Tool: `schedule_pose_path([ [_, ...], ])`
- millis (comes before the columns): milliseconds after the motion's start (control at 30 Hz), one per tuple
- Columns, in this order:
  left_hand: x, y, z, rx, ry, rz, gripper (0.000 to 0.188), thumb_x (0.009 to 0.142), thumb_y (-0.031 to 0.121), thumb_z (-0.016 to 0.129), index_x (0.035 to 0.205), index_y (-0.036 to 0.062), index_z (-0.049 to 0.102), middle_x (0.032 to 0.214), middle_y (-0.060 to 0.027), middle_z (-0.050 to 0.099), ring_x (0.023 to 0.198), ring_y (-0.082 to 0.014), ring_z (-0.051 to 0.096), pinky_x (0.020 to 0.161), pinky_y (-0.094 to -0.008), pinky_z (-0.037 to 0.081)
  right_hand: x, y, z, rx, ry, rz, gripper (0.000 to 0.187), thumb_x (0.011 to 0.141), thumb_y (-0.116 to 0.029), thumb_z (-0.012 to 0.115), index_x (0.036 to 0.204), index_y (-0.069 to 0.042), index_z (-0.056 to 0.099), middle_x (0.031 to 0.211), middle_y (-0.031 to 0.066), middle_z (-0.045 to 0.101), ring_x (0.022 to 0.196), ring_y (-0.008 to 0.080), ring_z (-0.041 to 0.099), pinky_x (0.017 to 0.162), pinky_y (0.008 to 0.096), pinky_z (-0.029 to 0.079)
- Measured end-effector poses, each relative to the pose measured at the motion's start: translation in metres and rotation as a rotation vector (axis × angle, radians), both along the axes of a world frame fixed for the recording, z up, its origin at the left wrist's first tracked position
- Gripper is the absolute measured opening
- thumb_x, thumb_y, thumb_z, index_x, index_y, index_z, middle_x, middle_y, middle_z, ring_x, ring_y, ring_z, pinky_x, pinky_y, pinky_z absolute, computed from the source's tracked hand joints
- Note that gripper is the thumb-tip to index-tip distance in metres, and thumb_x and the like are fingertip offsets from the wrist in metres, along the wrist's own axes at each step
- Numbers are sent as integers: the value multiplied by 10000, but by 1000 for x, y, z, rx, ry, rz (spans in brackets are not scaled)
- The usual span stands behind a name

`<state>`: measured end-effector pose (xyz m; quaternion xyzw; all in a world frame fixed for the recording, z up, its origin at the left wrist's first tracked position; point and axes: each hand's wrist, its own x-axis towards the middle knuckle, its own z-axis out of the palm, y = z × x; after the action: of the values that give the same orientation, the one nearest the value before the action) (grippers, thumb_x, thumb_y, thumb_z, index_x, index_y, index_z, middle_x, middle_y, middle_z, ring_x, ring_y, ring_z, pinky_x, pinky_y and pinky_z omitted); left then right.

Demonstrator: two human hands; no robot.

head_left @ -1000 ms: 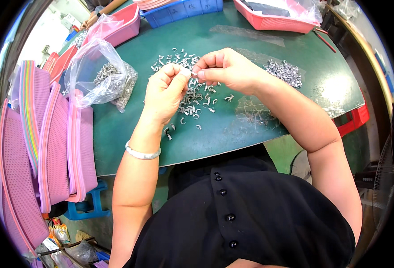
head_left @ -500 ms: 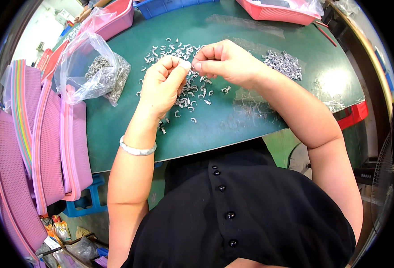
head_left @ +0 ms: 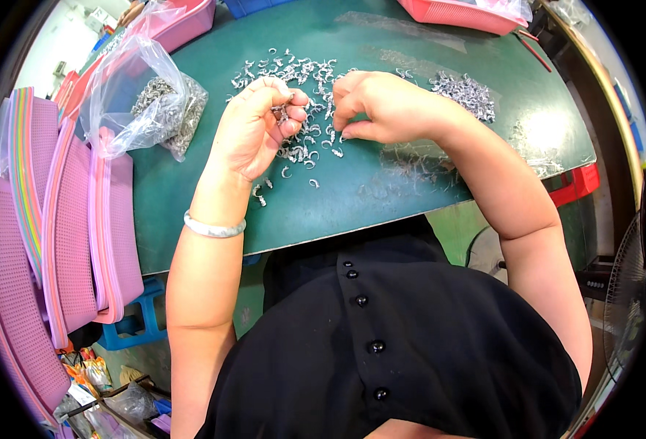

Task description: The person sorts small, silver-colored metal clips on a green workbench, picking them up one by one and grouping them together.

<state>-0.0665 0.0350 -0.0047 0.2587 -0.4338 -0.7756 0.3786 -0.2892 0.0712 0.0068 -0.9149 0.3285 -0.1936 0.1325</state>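
Small silver C-shaped metal pieces lie scattered over the green table. My left hand, palm partly turned up, curls its fingers around a few of these pieces, with thumb and forefinger closed at the top. To its right, my right hand is lowered to the edge of the scatter, thumb and forefinger closing at a single curved piece by their tips. The two hands are apart. My right hand's other fingers are partly hidden behind its back.
A denser heap of metal pieces lies right of my right hand. At the left stand an open clear bag of pieces and stacked pink-purple baskets. Pink trays and a blue bin line the far side.
My hands were together at the fingertips; now they have separated. My right hand has moved slightly right and down to the pieces; my left palm has turned upward, showing pieces in its fingers.
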Motion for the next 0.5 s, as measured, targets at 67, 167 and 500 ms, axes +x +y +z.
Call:
schedule_pose_path([
  [67, -1, 1, 1, -3, -11, -10, 57, 891, 74, 522, 934, 37, 528, 906, -92, 589, 733, -134, 556, 594, -218, 479, 1, 0, -4, -34, 14, 28, 91, 724, -102, 683, 792, -47, 656, 775, 72, 563, 838, 276, 549, 767, 371, 445],
  [167, -1, 2, 3, -2, -28, -11, 125, 889, 65, 520, 1002, 16, 538, 898, -88, 590, 722, -135, 558, 600, -220, 485, 5, 2, -1, 2, 26, -2, 89, 689, -93, 661, 762, -43, 672, 793, 105, 598, 875, 298, 574, 782, 382, 470],
  [500, -4, 9, 6, -40, -241, -95, 117, 896, 149, 597, 934, 42, 630, 771, -13, 623, 606, -73, 568, 515, -186, 443, 5, -5, 1, 34, -329, -35, 99, 729, -82, 616, 785, -2, 598, 799, 111, 592, 763, 242, 582, 683, 329, 481],
])
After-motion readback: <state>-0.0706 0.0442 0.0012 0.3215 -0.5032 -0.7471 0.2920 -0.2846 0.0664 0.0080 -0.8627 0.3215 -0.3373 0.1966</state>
